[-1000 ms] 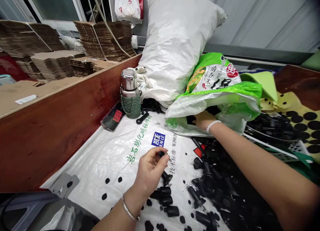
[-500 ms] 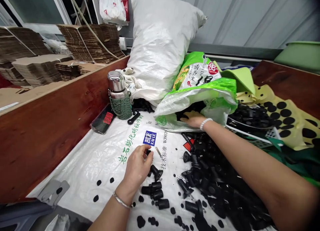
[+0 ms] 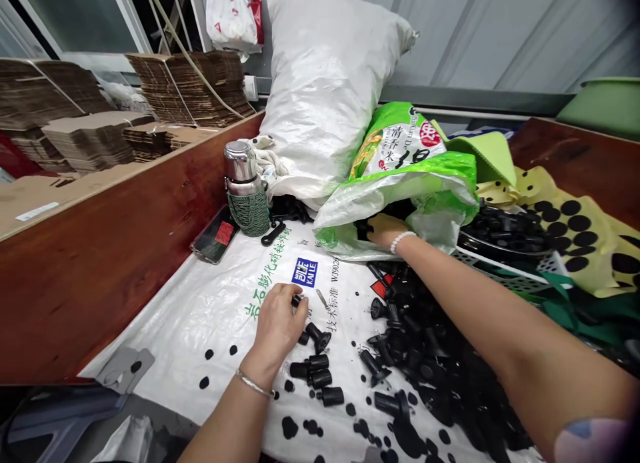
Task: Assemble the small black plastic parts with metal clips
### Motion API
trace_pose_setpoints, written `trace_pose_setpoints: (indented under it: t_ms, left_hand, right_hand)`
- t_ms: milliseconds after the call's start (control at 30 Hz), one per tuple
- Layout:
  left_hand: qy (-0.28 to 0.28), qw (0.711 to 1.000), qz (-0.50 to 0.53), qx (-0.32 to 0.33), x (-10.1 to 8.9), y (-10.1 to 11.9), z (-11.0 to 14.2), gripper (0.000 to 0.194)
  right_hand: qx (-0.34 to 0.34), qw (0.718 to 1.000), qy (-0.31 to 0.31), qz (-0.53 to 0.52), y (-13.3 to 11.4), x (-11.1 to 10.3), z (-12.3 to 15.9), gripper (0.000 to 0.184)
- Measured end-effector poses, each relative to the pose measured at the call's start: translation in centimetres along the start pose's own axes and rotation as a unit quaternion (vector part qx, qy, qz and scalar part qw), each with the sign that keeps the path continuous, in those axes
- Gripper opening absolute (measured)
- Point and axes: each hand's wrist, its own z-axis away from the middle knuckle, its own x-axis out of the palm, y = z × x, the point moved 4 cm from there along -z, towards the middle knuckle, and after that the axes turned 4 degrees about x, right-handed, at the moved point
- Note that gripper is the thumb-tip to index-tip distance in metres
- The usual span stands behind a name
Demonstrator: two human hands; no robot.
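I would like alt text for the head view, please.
A person's right hand reaches into an open green-and-white bag; the left hand holds a small black piece over a white sheet. Black parts lie piled nearby.

White sheet (image 3: 170, 323), in front of flask (image 3: 246, 189): green print reads 岩石膨化硝铵; blue label (image 3: 305, 273), right of flask, reads "KAI LE"; black print farther right reads 技术标准 WJ9026. Green bag (image 3: 395, 139), well right of flask, shows 清香米. Phone (image 3: 213, 241), just left of flask, bears red sticker (image 3: 225, 233), characters too small.
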Motion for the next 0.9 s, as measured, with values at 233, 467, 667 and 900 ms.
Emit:
trace_pose_setpoints:
  t_ms: [233,467,667,900]
  left_hand:
    - [0.005,1.0,-0.016,0.018,-0.1,0.1,-0.1,0.02]
    - [0.018,0.998,-0.026,0.045,0.5,-0.1,-0.1,0.02]
    - [0.01,0.999,-0.025,0.044,0.6,0.1,0.0,0.021]
    - [0.007,0.999,-0.023,0.041,0.6,0.0,-0.1,0.02]
  right_hand:
    - [-0.041,0.994,0.042,-0.088,1.3,-2.4,1.7,0.025]
    - [-0.153,0.964,-0.01,-0.217,-1.3,-1.5,6.8,0.028]
    - [-0.173,0.957,-0.025,-0.232,-2.6,-1.4,7.8,0.038]
    - [-0.032,0.994,0.015,-0.107,0.4,-2.4,1.9,0.024]
